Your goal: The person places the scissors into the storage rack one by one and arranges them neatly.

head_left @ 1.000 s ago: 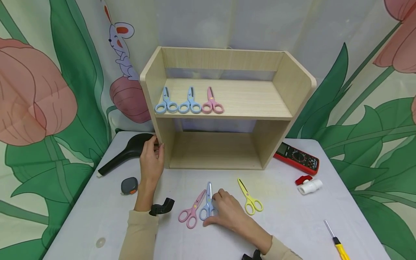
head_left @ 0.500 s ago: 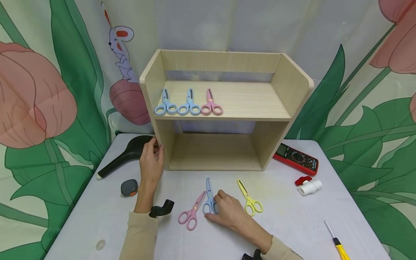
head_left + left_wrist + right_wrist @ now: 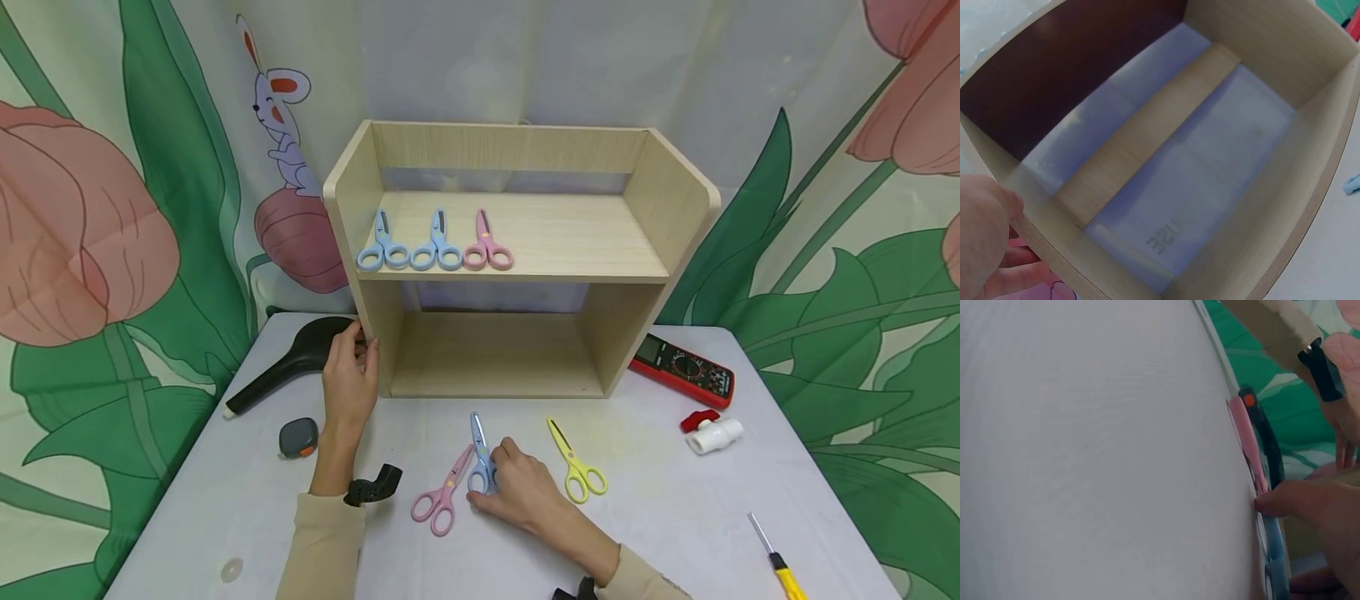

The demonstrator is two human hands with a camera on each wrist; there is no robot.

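My left hand (image 3: 351, 379) holds the left side panel of a pale wooden two-tier shelf (image 3: 510, 382), thumb at its front edge and fingers along its outer face. In the left wrist view those fingers (image 3: 1019, 272) show outside the panel. My right hand (image 3: 525, 492) pinches a pair of light-blue scissors (image 3: 480, 454) by the handle loops, low over the table, blades pointing at the shelf. Beside them lie pink scissors (image 3: 444, 497), to the left, and yellow scissors (image 3: 574, 467), to the right. Two blue pairs (image 3: 383, 244) and a pink pair (image 3: 487, 244) stand in a row on the upper tier.
A black long-handled tool with a broad head (image 3: 300, 357) and a tape measure (image 3: 298, 437) lie left of the shelf. To the right are a red multimeter (image 3: 682, 371), a white plastic fitting with a red handle (image 3: 712, 433) and a yellow-handled screwdriver (image 3: 778, 558).
My right hand has turned the blue scissors slightly, their tips swinging left and their loops moving a little toward the shelf. The left hand keeps its place at the panel.
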